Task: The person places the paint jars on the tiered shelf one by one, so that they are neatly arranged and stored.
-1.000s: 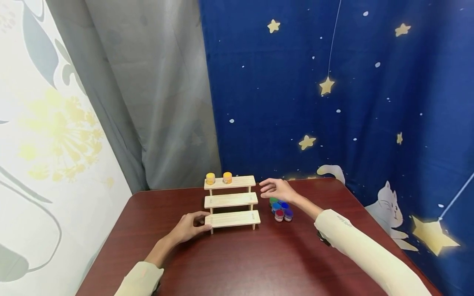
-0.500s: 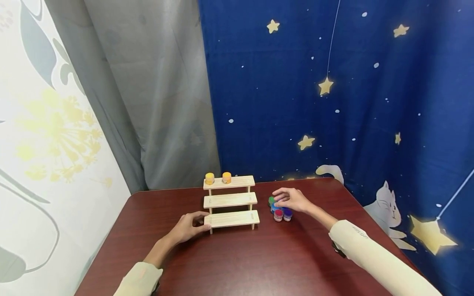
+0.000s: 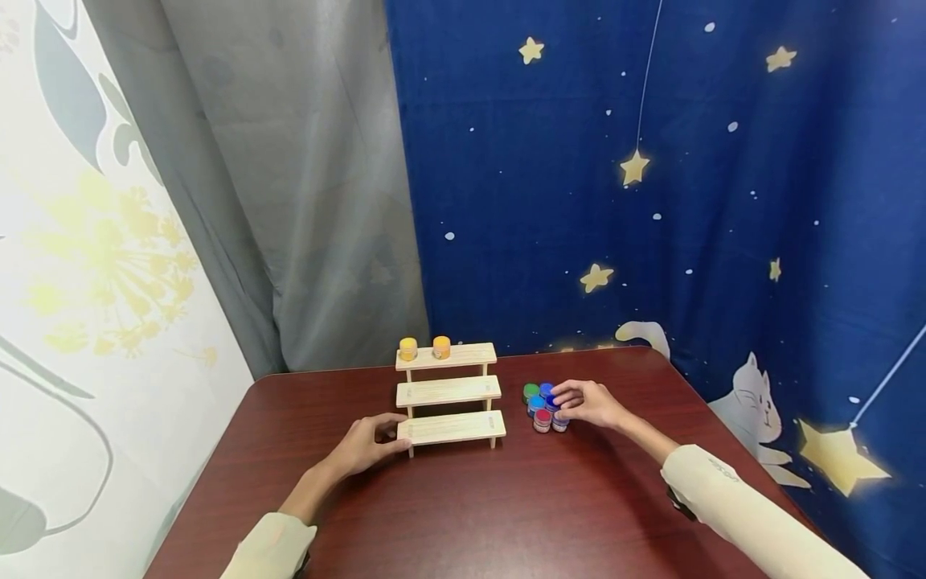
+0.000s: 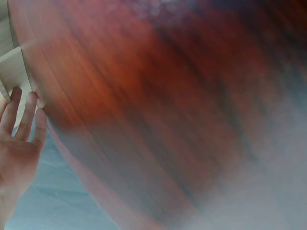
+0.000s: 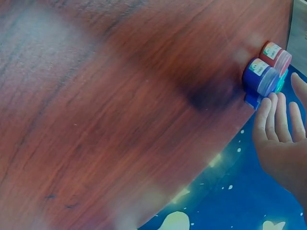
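A three-step wooden stand stands on the table, with a yellow paint jar and an orange paint jar on its top step. My left hand holds the left end of the lowest step, thumb at the front edge and fingers toward the back. My right hand reaches in from the right, its fingers spread at a cluster of small paint jars. Among them are a green jar, a light blue jar and a red jar. In the right wrist view, the fingertips lie close to a dark blue jar.
The dark red-brown table carries the stand and jars. Behind its far edge hang a grey curtain and a blue starry curtain. A pale patterned curtain is at the left.
My right hand has moved from beside the stand's top, rightward and down to the right side of the jar cluster. The left hand has stayed at the lowest step.
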